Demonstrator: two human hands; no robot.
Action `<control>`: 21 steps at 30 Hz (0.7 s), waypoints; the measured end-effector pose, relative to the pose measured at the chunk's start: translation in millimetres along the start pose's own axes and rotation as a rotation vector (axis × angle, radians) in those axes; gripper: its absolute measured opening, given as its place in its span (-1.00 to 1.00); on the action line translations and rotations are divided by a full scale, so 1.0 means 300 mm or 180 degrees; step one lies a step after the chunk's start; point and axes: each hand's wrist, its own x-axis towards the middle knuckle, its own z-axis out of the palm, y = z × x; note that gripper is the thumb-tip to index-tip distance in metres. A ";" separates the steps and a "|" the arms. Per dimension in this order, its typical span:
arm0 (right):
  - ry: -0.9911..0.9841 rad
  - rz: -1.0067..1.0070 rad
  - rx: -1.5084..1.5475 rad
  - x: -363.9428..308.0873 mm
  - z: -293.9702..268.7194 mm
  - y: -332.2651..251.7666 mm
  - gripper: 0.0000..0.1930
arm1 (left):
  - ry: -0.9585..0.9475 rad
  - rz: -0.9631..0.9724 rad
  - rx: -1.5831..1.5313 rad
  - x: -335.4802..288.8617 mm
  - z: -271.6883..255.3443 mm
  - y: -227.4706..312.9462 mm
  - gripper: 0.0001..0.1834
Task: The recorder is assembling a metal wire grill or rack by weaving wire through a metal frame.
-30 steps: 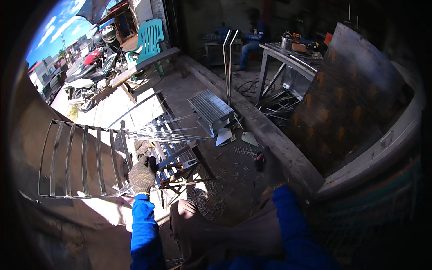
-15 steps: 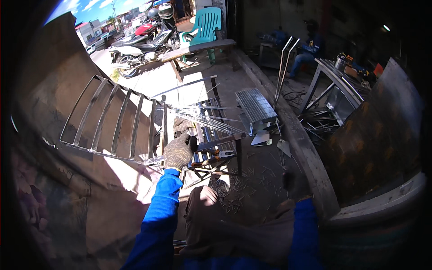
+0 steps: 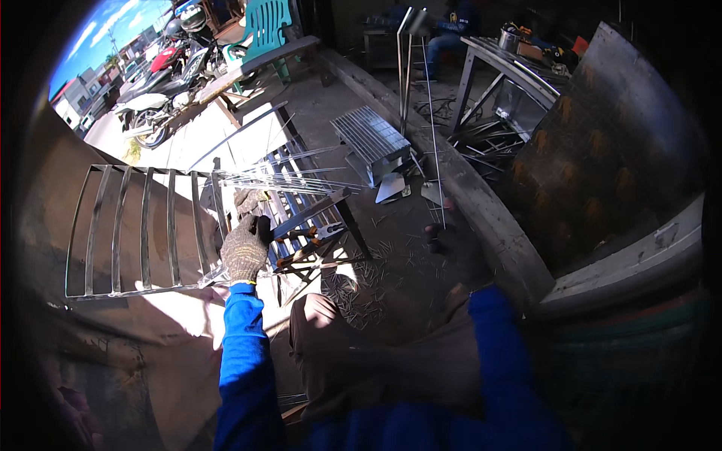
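Observation:
My left hand [image 3: 246, 249], in a grey knitted glove, is closed at the near side of a slatted metal stand [image 3: 282, 180]. Its curled fingers hide what they hold. Left of it lies a ladder-like frame of metal bars [image 3: 143, 229]. A crumpled glove [image 3: 248, 199] and a bundle of thin metal rods [image 3: 293, 179] are just beyond that hand. Pliers with orange handles [image 3: 323, 231] rest on the stand's near bar. In shadow on the right, my dark-gloved right hand [image 3: 455, 242] grips the lower end of a long thin metal rod [image 3: 432, 131], which points upward.
Short rod offcuts [image 3: 350, 289] litter the floor. A ribbed metal block [image 3: 370, 135] stands beside a long beam [image 3: 481, 218]. Farther off are a cluttered workbench [image 3: 481, 60], a wooden bench [image 3: 259, 64], a green chair [image 3: 265, 26], motorcycles [image 3: 150, 101] and a seated person [image 3: 451, 34].
My view has swung right, so the scene sits farther left. My right hand has come up and forward, and the long rod now shows in it. My left hand stays by the stand.

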 end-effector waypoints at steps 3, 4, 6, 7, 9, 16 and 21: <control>0.0195 -0.0275 -0.0593 -0.018 0.007 -0.018 -0.53 | 0.0012 0.0013 -0.0006 0.005 0.017 0.001 -0.43; 0.0324 -0.0403 -0.0753 -0.017 0.019 -0.024 -0.54 | 0.0023 0.0003 0.0028 0.005 0.016 -0.009 -0.43; 0.0572 -0.0525 -0.0769 -0.003 0.016 -0.027 -0.56 | 0.0039 0.0096 0.0004 0.001 0.012 -0.011 -0.43; 0.0776 -0.0639 -0.0807 0.002 0.004 -0.028 -0.55 | 0.0046 0.0148 -0.0012 -0.005 0.009 -0.001 -0.44; 0.0946 -0.0668 -0.0688 0.014 -0.025 -0.014 -0.55 | 0.0005 0.0082 -0.0027 -0.005 0.007 0.016 -0.45; 0.0963 -0.0552 -0.0196 0.035 -0.096 0.004 -0.55 | -0.0067 0.0166 -0.0025 -0.003 -0.011 0.018 -0.48; 0.0458 -0.0352 -0.1340 -0.010 -0.021 -0.004 -0.63 | 0.0036 0.0252 -0.0006 -0.013 -0.004 0.004 -0.49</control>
